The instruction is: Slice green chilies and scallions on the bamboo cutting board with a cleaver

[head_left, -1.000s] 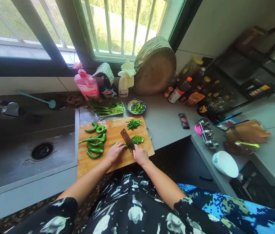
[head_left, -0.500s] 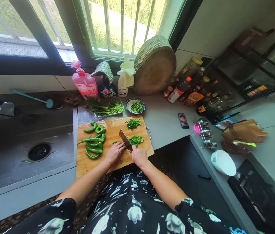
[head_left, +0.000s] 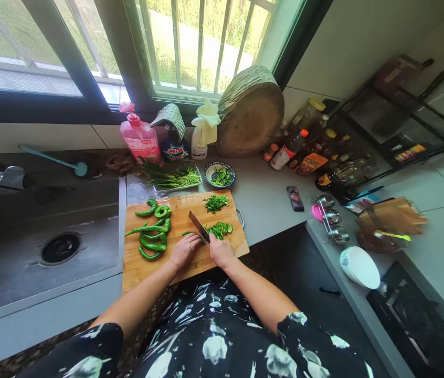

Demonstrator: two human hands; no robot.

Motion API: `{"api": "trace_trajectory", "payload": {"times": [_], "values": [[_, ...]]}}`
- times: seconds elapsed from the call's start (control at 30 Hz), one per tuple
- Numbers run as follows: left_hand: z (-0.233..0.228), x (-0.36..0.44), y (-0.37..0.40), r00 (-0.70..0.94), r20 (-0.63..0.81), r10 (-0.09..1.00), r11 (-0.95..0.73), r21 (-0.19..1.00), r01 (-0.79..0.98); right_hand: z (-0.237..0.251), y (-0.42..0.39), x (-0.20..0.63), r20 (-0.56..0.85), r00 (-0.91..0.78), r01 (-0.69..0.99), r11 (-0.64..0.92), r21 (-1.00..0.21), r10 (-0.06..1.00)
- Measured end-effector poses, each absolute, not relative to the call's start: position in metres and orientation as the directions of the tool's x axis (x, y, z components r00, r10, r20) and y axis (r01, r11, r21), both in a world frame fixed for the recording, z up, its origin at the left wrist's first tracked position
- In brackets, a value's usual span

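Pepper [head_left: 187, 232]: thin, green, curved, lying mid-board [head_left: 143, 268] under left hand [head_left: 185, 250], which presses it flat. Right hand [head_left: 220, 251] clenched on knife [head_left: 198, 227], blade at the cut end beside slices [head_left: 220, 229]. Whole peppers [head_left: 151, 233] pile left. Board's near edge overhangs desk [head_left: 269, 202]; sink [head_left: 49, 236] left, bare desk right.

Home kitchen. Steel sink [head_left: 29, 247] set in grey counter [head_left: 269, 202] under barred window [head_left: 202, 47]; wooden cutting board [head_left: 182, 257] with green peppers [head_left: 151, 231]; sauce bottles [head_left: 304, 149], pink soap dispenser [head_left: 139, 137], round chopping block [head_left: 250, 113] against wall.
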State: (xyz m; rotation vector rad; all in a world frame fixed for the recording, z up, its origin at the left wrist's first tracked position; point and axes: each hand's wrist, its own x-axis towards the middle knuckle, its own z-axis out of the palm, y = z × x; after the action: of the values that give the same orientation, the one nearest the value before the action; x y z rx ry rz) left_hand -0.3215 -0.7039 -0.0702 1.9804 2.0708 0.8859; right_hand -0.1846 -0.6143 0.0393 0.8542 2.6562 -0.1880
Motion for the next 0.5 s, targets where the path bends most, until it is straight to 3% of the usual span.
{"api": "trace_trajectory", "payload": {"times": [0.5], "values": [[-0.080, -0.323, -0.706, -0.132, 0.318, 0.939, -0.051, 0.508, 0.860, 0.043, -0.624, -0.180, -0.421, -0.751, 0.561, 0.828, 0.003, 0.510]]}}
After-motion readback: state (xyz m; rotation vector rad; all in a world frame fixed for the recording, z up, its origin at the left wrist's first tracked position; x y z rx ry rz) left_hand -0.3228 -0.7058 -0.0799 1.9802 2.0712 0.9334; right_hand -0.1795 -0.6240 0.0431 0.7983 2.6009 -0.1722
